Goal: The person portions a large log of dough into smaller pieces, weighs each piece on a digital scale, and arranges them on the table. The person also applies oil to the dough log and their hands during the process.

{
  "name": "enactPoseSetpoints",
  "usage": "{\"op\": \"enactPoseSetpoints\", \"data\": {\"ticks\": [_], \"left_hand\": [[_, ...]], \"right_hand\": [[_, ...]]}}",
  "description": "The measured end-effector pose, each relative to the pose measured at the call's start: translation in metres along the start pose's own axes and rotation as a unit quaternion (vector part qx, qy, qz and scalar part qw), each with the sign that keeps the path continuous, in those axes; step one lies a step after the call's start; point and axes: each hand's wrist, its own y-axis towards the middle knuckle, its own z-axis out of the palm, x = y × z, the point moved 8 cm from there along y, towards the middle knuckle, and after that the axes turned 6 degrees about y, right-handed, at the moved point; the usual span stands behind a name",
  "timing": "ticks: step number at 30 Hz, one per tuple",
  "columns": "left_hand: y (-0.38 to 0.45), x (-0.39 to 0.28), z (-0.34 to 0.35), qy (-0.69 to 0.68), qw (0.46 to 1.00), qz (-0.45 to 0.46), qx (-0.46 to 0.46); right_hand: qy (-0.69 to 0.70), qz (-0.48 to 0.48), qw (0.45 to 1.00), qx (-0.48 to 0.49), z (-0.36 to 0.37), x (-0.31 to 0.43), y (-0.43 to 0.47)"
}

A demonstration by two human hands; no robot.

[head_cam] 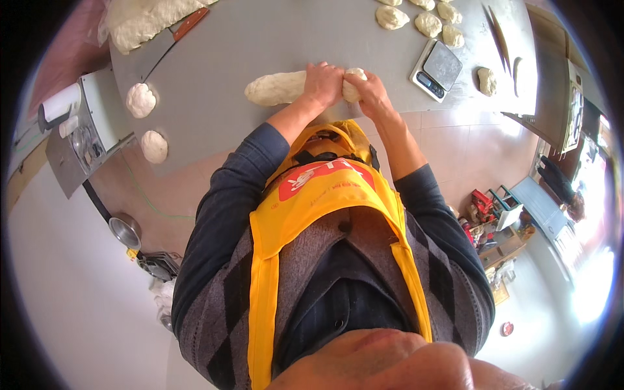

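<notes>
A thick log of pale dough (274, 89) lies on the grey worktop (219, 68) close to its front edge. My left hand (324, 84) is wrapped over the log's right end, fingers curled around it. Just to the right, my right hand (374, 95) grips a rounded end piece of dough (352, 88) between thumb and fingers. The two hands almost touch; whether the piece is still joined to the log is hidden between them. A digital kitchen scale (441, 63) stands right of my hands, its plate bare.
Several dough pieces (392, 18) sit at the back right, and a single lump (486, 82) lies beyond the scale. Two dough balls (141, 100) rest at the left edge. A wooden-handled knife (191, 23) lies beside a large dough mass (146, 22) at the back left.
</notes>
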Motion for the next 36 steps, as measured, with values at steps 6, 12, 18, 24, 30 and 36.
{"op": "enactPoseSetpoints", "data": {"ticks": [6, 12, 18, 24, 30, 36], "left_hand": [[0.003, -0.005, -0.007, 0.005, 0.999, 0.044, -0.019], [0.004, 0.003, -0.004, 0.046, 0.999, -0.014, 0.002], [-0.011, 0.008, -0.043, 0.001, 1.000, -0.006, 0.004], [-0.065, 0.083, -0.045, 0.103, 0.992, -0.074, 0.002], [-0.053, 0.115, -0.005, -0.036, 0.996, -0.047, 0.072], [-0.058, 0.090, -0.030, -0.044, 0.995, -0.062, 0.072]], "right_hand": [[0.136, 0.016, 0.990, 0.040, -0.008, -0.001, -0.007], [0.041, -0.188, 0.976, 0.098, -0.046, 0.119, -0.054], [-0.582, -0.553, 0.554, -0.221, -0.136, 0.188, -0.058], [-0.513, -0.330, 0.771, -0.181, -0.058, 0.108, -0.029], [-0.404, -0.254, 0.875, 0.077, 0.040, 0.012, 0.012], [-0.331, -0.146, 0.932, -0.010, -0.038, 0.038, 0.014]]}}
